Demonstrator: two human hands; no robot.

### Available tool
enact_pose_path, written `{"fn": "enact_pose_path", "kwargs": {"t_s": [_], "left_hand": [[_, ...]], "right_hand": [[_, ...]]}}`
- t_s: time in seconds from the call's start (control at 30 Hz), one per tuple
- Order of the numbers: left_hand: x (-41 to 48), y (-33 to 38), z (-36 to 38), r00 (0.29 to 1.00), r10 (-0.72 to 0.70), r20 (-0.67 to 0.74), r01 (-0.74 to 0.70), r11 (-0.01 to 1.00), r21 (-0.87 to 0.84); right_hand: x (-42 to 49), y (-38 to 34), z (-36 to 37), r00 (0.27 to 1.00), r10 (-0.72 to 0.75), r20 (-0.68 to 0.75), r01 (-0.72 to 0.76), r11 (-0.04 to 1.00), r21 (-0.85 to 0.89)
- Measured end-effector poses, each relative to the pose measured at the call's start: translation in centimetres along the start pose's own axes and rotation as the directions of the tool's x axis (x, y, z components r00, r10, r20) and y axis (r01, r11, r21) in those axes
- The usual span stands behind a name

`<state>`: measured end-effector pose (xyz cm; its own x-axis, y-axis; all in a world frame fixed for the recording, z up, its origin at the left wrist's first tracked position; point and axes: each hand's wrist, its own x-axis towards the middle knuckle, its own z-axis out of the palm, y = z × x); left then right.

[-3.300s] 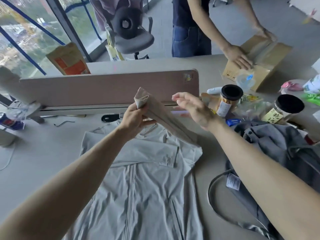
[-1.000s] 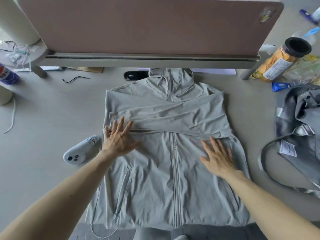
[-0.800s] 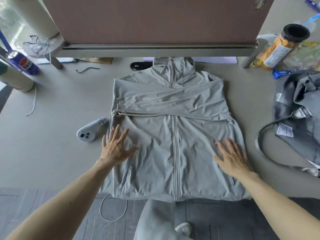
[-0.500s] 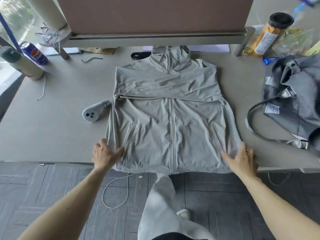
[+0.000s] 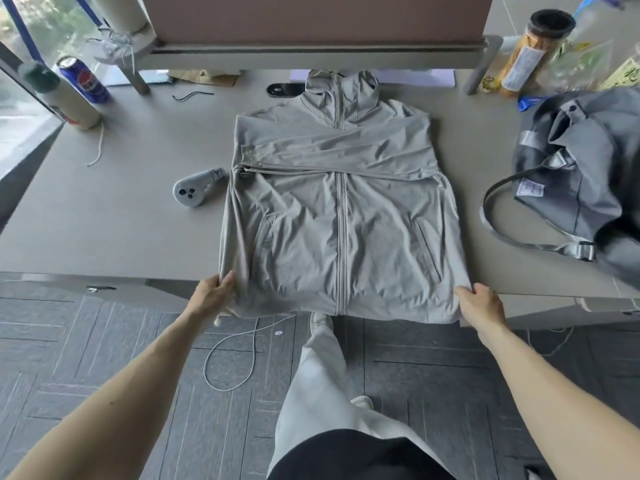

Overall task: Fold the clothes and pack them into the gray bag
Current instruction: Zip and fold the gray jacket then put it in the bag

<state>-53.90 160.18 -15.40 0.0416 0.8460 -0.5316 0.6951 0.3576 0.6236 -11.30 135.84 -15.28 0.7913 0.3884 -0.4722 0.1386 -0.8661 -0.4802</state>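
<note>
A light grey zip-up hooded jacket (image 5: 341, 216) lies flat on the table, front up, with both sleeves folded across the chest. Its hem hangs slightly over the table's near edge. My left hand (image 5: 216, 293) pinches the hem's left corner. My right hand (image 5: 479, 304) grips the hem's right corner. The gray bag (image 5: 585, 181) sits crumpled at the right of the table, its strap looping toward the jacket.
A grey handheld controller (image 5: 195, 189) lies just left of the jacket. A blue can (image 5: 83, 79) and a tall tumbler (image 5: 57, 95) stand at the far left. A brown divider panel (image 5: 311, 19) borders the back. Snack jars (image 5: 533, 50) stand at the back right. A white cable (image 5: 230, 355) lies on the floor.
Both hands slid down the jacket from its middle to the hem and closed on its two bottom corners. Before that the sleeve was laid across the chest.
</note>
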Motion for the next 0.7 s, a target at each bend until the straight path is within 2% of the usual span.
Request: {"fn": "enact_pose_path", "kwargs": {"t_s": [0.13,0.27,0.5,0.6,0.7], "left_hand": [[-2.1,0.5,-1.3,0.983,0.005,0.184,0.040,0.969,-0.242],[-4.7,3.5,-3.0,0.967,0.104,0.232,0.001,0.912,-0.410],[-6.0,10.4,-5.7,0.956,0.241,0.167,-0.129,0.857,-0.499],[-5.8,13.0,-6.0,0.954,0.277,0.114,-0.170,0.814,-0.556],[-5.0,15.2,-6.3,0.950,0.300,0.083,-0.190,0.771,-0.608]], "right_hand": [[-0.8,0.1,-1.6,0.998,-0.047,0.045,0.041,0.991,0.126],[-0.4,-0.9,-3.5,0.993,-0.076,0.085,0.040,0.932,0.360],[-0.1,-6.9,-8.2,0.976,-0.219,0.007,0.182,0.829,0.528],[0.3,-9.5,-10.0,0.971,-0.237,0.023,0.175,0.772,0.611],[0.6,-12.1,-11.7,0.964,-0.253,0.084,0.105,0.649,0.754]]}}
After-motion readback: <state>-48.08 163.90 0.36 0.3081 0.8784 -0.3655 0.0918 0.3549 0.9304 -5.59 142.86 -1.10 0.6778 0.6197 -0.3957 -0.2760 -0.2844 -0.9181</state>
